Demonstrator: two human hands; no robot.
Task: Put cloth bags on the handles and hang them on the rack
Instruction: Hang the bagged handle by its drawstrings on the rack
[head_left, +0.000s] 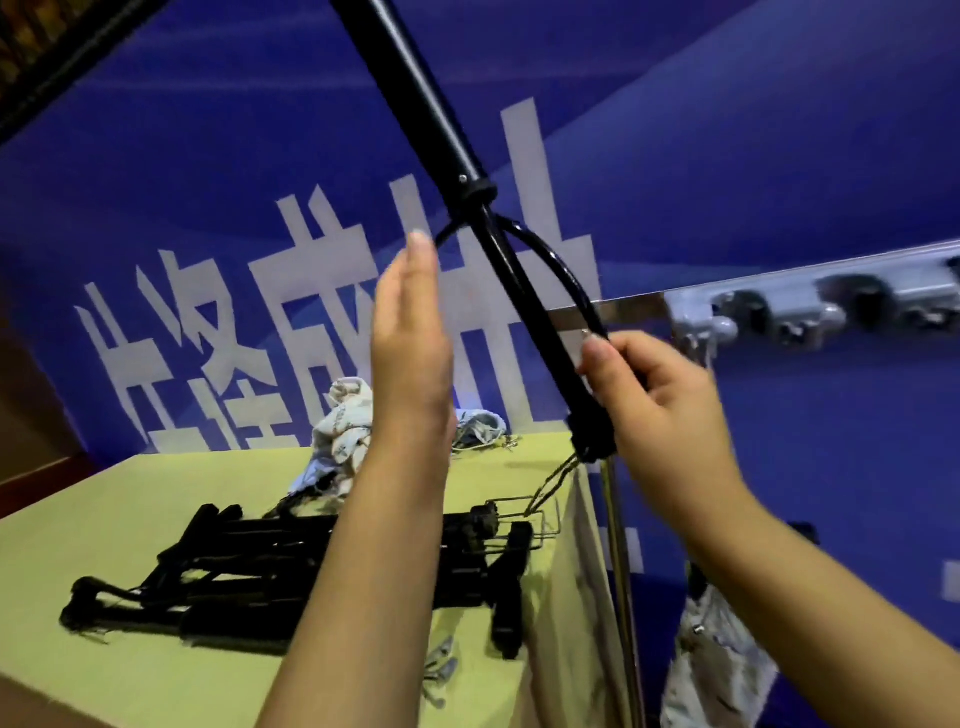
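The right hand (660, 395) pinches the black hanger hook (550, 265), which loops over the black rack bar (441, 135). The left hand (410, 332) is flat and released, just left of the bar. Cloth bags (340, 431) lie far on the desk (130, 670).

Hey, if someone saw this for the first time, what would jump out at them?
Probably the black rack bar slanting across the middle, with a hanger hook looped over it, held by the right hand. The left hand is raised flat beside the bar. Below, black hangers lie piled on the yellow-green table.
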